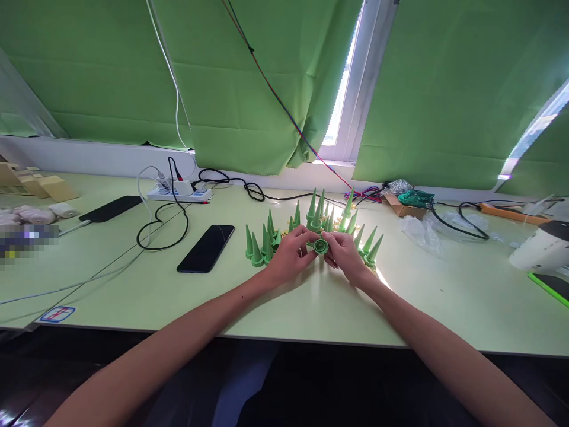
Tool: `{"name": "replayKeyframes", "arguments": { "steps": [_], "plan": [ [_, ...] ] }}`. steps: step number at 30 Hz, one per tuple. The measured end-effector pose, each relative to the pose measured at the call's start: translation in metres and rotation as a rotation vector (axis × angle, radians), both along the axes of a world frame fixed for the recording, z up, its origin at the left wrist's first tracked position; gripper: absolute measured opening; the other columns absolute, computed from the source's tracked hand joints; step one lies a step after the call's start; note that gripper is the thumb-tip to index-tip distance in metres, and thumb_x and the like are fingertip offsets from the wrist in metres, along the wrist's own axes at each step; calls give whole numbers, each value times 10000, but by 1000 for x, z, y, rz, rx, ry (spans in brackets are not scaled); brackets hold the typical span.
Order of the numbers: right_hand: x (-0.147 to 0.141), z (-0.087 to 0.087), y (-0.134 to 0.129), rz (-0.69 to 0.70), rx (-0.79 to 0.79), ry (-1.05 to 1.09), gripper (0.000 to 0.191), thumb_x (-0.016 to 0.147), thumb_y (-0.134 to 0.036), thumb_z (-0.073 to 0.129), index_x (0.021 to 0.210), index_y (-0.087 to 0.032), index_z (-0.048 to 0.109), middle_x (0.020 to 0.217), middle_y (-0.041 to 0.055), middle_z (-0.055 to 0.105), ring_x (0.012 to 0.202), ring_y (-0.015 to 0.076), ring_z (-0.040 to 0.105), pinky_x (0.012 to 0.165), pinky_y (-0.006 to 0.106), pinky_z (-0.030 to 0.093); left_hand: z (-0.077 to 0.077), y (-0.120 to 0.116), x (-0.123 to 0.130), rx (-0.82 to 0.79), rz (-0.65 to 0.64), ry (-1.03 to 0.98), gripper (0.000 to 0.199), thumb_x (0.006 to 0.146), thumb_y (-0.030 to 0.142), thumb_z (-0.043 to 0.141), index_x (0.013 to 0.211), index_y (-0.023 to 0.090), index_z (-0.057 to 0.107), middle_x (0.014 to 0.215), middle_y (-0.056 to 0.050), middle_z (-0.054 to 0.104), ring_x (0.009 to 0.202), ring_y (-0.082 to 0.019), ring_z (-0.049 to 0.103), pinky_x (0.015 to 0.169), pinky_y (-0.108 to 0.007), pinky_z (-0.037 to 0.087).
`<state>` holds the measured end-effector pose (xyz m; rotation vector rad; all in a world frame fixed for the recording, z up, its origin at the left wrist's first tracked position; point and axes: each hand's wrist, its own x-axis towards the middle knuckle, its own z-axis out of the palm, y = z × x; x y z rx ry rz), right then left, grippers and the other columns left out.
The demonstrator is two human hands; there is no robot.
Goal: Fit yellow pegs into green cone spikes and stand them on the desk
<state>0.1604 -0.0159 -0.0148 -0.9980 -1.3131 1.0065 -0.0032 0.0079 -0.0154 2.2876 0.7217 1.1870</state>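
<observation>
Between my two hands, just above the table, is a green plastic cone (320,246) with its round hollow end turned toward me. My left hand (291,252) grips it from the left, fingers bent and closed on its rim. From the other side my right hand (344,254) pinches the same piece with thumb and fingers. Behind and around the hands stand several green pointed cones (255,250), tips up. More cones (372,250) lean to the right of my right hand. Small yellowish pieces lie among them, partly hidden by the hands and cones.
A black phone (206,249) lies left of the cones, with another dark phone (111,209) farther left. A power strip (195,194) and looping black cable (185,222) are behind. At the right are a small cardboard box (402,207), clear plastic bags (422,234) and a white device (540,249).
</observation>
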Motion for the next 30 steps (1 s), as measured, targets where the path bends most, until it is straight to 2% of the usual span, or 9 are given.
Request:
{"name": "replayKeyframes", "arguments": {
  "steps": [3, 7, 13, 16, 20, 24, 27, 30],
  "plan": [
    [-1, 2, -2, 13, 0, 7, 486, 869, -481, 610, 532, -204, 397, 433, -80, 323, 333, 61, 329, 328, 232, 232, -3, 2, -1, 47, 18, 38, 174, 871, 163, 561, 1014, 207, 649, 955, -15, 520, 576, -40, 453, 563, -198, 445],
    [-2, 3, -4, 9, 20, 7, 491, 866, -529, 618, 560, -207, 408, 437, -80, 327, 338, 68, 334, 332, 239, 239, 0, -1, -1, 4, 57, 52, 214, 849, 153, 549, 1045, 214, 611, 933, -13, 529, 598, -58, 479, 559, -200, 430],
    [-2, 4, -4, 29, 63, 29, 505, 868, -575, 615, 591, -214, 394, 458, -84, 322, 343, 69, 352, 334, 234, 270, 7, -6, 2, -225, 113, -116, 169, 858, 270, 582, 974, 207, 477, 922, 5, 544, 545, -43, 477, 511, -194, 403],
    [-2, 4, -4, 39, 81, 17, 492, 881, -582, 593, 614, -212, 410, 477, -83, 346, 344, 65, 365, 333, 226, 280, 9, -4, 1, -400, 106, -228, 228, 884, 387, 586, 950, 220, 446, 815, 27, 539, 482, -54, 478, 441, -198, 383],
    [-2, 4, -3, 54, 97, -1, 481, 892, -577, 583, 627, -205, 430, 489, -80, 366, 347, 63, 384, 337, 223, 282, 12, 0, 1, -626, 47, -272, 336, 901, 534, 551, 861, 214, 457, 586, 58, 476, 394, -80, 449, 364, -207, 340],
    [-2, 3, -3, 49, 82, -12, 485, 880, -588, 594, 632, -204, 433, 490, -81, 365, 354, 63, 385, 342, 224, 279, 13, 0, 4, -827, -112, -273, 435, 859, 609, 585, 799, 188, 491, 575, 53, 445, 418, -86, 496, 349, -203, 355],
    [-2, 2, -3, 44, 72, -14, 485, 871, -593, 603, 634, -206, 434, 486, -86, 342, 358, 65, 374, 342, 227, 277, 11, -1, 6, -885, -191, -260, 445, 810, 597, 661, 815, 183, 499, 586, 60, 427, 456, -104, 552, 350, -205, 383],
    [-1, 1, -2, 46, 60, -10, 482, 866, -596, 607, 638, -210, 430, 490, -89, 322, 361, 68, 362, 341, 231, 273, 11, -1, 5, -866, -197, -234, 433, 812, 578, 671, 823, 177, 510, 566, 58, 446, 453, -110, 555, 352, -207, 391]
  ]
}}
